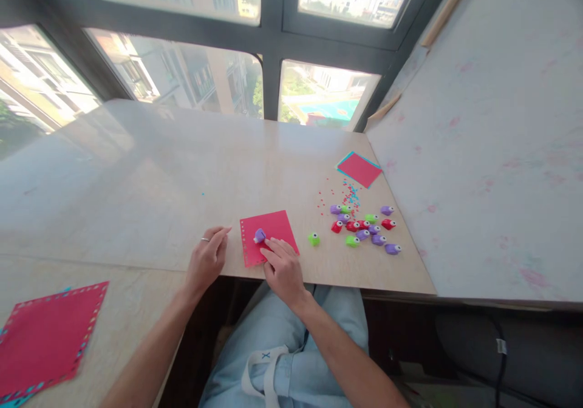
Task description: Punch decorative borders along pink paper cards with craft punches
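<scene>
A red paper square (273, 229) lies near the table's front edge, with small holes along its left side. A purple craft punch (259, 235) sits on it. My right hand (283, 267) rests on the paper's lower right part, fingertips just right of the punch, holding nothing. My left hand (207, 260), with a ring on one finger, lies on the table just left of the paper, fingers loosely curled and pointing toward it.
Several purple, red and green punches (364, 229) cluster to the right, one green punch (314, 238) apart. Paper confetti (348, 192) is scattered behind them. Stacked red and blue sheets (359, 169) lie farther back. A punched red sheet (45, 338) sits at lower left. A wall panel (492, 153) bounds the right.
</scene>
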Demonstrator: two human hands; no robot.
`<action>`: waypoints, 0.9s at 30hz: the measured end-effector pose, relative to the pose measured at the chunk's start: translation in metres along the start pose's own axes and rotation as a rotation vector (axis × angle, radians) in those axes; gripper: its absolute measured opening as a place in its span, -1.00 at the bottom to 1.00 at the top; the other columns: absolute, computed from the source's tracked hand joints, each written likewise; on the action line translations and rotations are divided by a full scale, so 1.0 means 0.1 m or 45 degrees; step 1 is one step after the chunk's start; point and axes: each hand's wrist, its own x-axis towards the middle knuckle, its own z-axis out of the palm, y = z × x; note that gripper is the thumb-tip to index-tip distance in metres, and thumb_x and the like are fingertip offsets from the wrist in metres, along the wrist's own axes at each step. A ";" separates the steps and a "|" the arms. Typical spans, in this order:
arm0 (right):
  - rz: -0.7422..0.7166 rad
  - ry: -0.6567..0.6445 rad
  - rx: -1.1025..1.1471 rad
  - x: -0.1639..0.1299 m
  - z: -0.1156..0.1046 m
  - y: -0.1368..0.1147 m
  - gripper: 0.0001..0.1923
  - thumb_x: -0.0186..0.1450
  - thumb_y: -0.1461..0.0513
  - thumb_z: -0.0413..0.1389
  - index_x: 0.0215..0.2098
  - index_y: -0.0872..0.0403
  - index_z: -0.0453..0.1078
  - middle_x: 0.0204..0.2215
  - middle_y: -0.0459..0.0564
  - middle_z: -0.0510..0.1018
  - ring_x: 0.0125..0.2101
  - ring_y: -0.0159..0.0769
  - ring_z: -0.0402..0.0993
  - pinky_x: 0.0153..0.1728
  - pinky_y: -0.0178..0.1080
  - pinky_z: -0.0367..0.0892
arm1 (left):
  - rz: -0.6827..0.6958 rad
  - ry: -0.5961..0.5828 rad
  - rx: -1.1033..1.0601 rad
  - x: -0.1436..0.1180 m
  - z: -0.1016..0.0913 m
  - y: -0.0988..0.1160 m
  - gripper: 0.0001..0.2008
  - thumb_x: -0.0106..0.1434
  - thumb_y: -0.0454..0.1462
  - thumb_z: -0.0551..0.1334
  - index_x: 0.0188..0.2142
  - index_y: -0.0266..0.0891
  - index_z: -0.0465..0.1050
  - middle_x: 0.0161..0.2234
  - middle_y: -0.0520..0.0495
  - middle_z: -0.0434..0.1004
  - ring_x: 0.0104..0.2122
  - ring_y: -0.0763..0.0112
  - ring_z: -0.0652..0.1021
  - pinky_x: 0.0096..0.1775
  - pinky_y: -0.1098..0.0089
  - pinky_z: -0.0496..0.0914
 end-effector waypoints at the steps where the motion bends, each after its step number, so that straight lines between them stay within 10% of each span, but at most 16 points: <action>1: 0.005 -0.004 0.001 0.00 0.00 0.00 -0.61 0.23 0.43 0.05 -0.06 0.04 0.54 0.07 0.02 0.55 0.12 -0.18 0.40 0.21 -0.06 0.25 | 0.037 -0.001 0.013 -0.01 0.00 0.04 -0.67 0.42 -0.26 0.02 0.08 -0.26 0.41 -0.04 -0.25 0.49 -0.07 0.19 0.54 -0.06 0.20 0.47; 7: 0.029 -0.047 -0.001 0.01 -0.01 -0.02 -0.64 0.26 0.41 0.06 -0.04 0.04 0.53 0.08 0.02 0.55 0.14 -0.17 0.39 0.22 -0.06 0.23 | 0.323 -0.166 0.095 -0.04 0.11 0.28 -0.57 0.39 -0.17 0.14 0.21 -0.20 0.27 0.12 -0.28 0.42 0.06 0.13 0.48 0.07 0.12 0.39; 12: 0.026 -0.039 0.020 0.02 -0.03 -0.03 -0.64 0.27 0.40 0.06 -0.04 0.02 0.53 0.05 0.02 0.57 0.12 -0.18 0.40 0.22 -0.06 0.23 | 0.225 -0.152 0.063 0.20 0.29 0.38 -0.60 0.38 -0.18 0.14 0.17 -0.23 0.33 0.05 -0.27 0.50 0.05 0.13 0.50 0.06 0.11 0.41; 18: 0.030 -0.019 0.013 0.03 -0.04 -0.04 -0.61 0.23 0.43 0.07 -0.03 0.05 0.53 0.02 0.05 0.58 0.09 -0.15 0.41 0.21 -0.07 0.24 | 0.159 -0.499 -0.012 0.48 0.33 0.46 -0.77 0.31 -0.24 0.19 -0.07 -0.18 0.52 -0.17 -0.15 0.62 -0.17 0.19 0.60 -0.10 0.21 0.49; 27: 0.060 -0.016 0.051 0.05 -0.05 -0.05 -0.65 0.25 0.40 0.08 -0.03 0.05 0.51 -0.01 0.04 0.59 0.09 -0.17 0.41 0.20 -0.10 0.24 | -0.166 -0.342 -0.222 0.43 0.24 0.56 -0.70 0.14 -0.26 0.26 -0.11 -0.23 0.53 -0.26 -0.11 0.66 -0.33 0.29 0.60 -0.22 0.27 0.52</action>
